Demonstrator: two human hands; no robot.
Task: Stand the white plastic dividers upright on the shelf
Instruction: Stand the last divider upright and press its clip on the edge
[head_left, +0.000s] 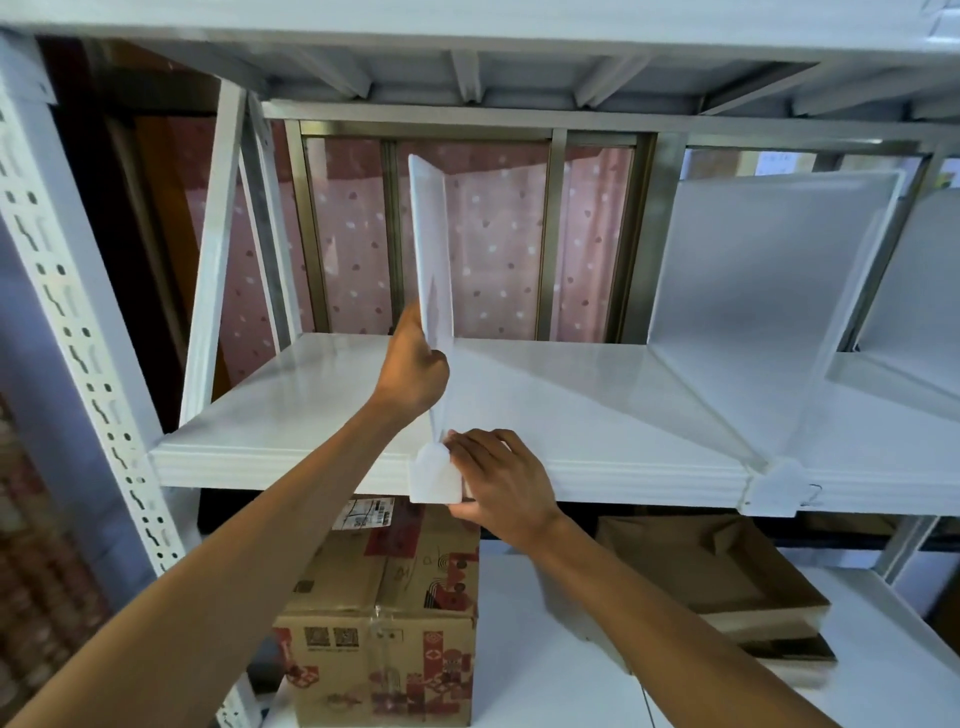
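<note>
A person steadies a thin, translucent white divider (434, 270) upright on the white shelf (311, 395); the left hand (413, 366) grips its lower edge, while the right hand (498, 478) pinches its front clip (434, 475) against the shelf lip, apparently seating it; a second divider (769, 291) stands to the right.

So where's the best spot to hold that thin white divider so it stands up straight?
Hold it in two places, judging by its shape. The divider is a tall thin sheet seen edge-on, so pinch its front edge low down from the left, as the left hand does. The right hand comes from the right onto the front clip at the shelf lip, likely its anchor.
</note>
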